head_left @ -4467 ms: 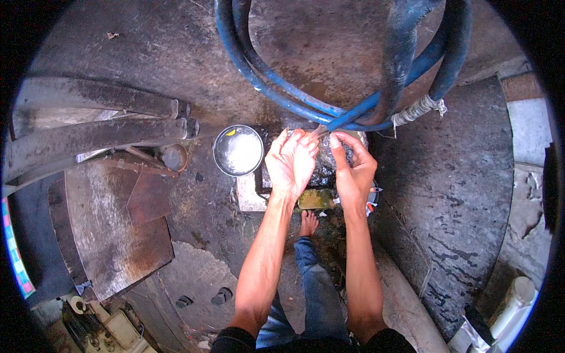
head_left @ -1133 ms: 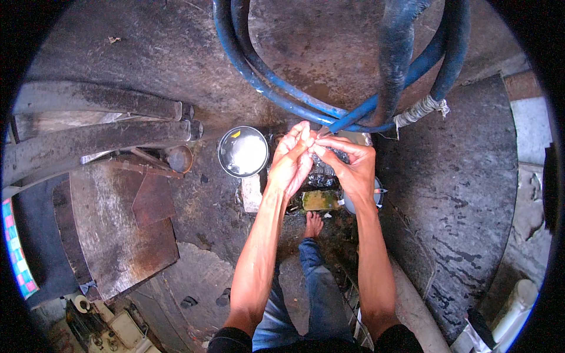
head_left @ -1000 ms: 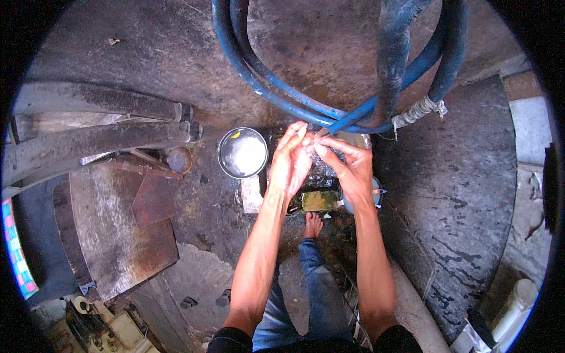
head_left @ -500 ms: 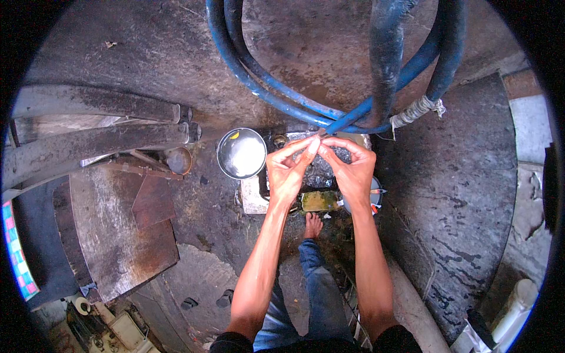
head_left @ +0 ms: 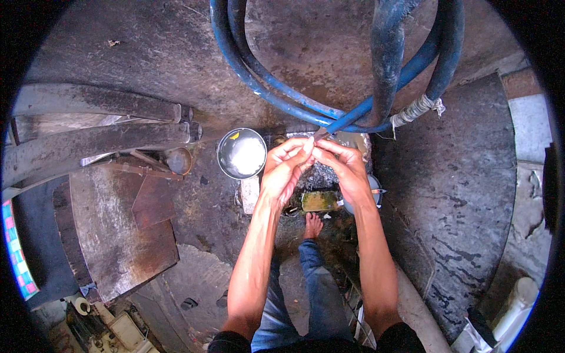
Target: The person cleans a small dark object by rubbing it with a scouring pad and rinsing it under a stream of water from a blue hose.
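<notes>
My left hand (head_left: 281, 172) and my right hand (head_left: 348, 170) meet in front of me, thumbs and fingertips pinched together. Between them is the dark brownish tip at the end of a blue hose (head_left: 351, 116). The very end is covered by my fingers. From there the hose runs up to the right, crossing other loops of thick blue hose (head_left: 268, 100) that hang from above. White cord wrapping (head_left: 412, 113) binds one loop at the right.
Below my hands lies a wet basin area (head_left: 322, 178) with a mossy block (head_left: 319, 201) at its near side. A round metal bowl (head_left: 242, 153) stands to its left. Large grey pipes (head_left: 100, 138) come in from the left, above leaning rusty boards (head_left: 126, 229). A dark wall panel (head_left: 453, 206) rises on the right.
Both hands have shifted slightly left and turned a little, and the fingers are bent more closely round the hose tip. The hose loops have barely moved.
</notes>
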Demonstrator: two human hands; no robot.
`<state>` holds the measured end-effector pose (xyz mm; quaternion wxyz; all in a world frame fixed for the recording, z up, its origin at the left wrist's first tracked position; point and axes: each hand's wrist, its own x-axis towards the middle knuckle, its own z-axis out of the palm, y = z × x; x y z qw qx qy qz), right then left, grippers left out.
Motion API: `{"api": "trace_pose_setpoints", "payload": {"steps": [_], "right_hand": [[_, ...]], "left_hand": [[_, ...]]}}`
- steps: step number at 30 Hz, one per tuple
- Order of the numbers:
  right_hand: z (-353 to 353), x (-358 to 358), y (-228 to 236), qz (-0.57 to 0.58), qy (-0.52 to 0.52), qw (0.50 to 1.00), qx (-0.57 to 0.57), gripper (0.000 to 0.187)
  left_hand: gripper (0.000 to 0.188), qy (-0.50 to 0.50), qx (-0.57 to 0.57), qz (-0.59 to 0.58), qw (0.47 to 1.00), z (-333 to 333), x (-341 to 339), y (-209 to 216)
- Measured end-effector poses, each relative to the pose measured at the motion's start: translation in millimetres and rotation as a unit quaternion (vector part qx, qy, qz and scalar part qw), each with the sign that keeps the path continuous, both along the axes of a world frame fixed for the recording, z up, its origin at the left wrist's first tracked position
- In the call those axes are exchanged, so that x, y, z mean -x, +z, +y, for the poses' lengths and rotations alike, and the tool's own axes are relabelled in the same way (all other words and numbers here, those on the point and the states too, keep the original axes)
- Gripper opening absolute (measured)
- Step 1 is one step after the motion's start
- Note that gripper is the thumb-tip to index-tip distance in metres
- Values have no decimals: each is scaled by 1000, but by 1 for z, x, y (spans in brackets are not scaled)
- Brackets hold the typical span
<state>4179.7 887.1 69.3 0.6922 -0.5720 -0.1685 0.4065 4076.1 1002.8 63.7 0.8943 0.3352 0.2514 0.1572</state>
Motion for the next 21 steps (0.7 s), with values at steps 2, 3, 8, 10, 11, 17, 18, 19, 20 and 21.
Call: {"api": "trace_pose_setpoints", "payload": {"steps": [2, 3, 8, 10, 11, 17, 18, 19, 20, 21], "right_hand": [[-2, -1, 3, 93, -11, 995, -20, 29], [-3, -1, 5, 140, -16, 990, -30, 28], [-5, 0, 12, 115, -26, 992, 33, 25], [-6, -1, 14, 122, -27, 992, 21, 25], [-5, -2, 15, 126, -27, 992, 14, 24], [0, -1, 24, 55, -21, 997, 44, 26], [0, -1, 27, 26, -19, 998, 61, 26], [0, -2, 25, 9, -19, 998, 65, 27], [-1, -3, 23, -7, -18, 997, 69, 27], [-2, -5, 21, -24, -18, 997, 73, 28]], "left_hand": [[19, 59, 67, -2, 996, -8, -4, 8], [19, 73, 49, -8, 996, -4, -2, 2], [23, 31, -196, 84, 976, 2, -2, 15], [26, -11, -242, 63, 968, 2, -2, 19], [25, -10, -238, 65, 969, 3, 0, 21], [36, -17, -270, 48, 962, 6, 6, 32], [40, -12, -270, 36, 962, 7, 5, 34], [44, -8, -269, 22, 963, 7, 3, 36], [50, -18, -284, 25, 958, 8, 1, 36], [51, -11, -291, 22, 956, 7, 0, 35]]}}
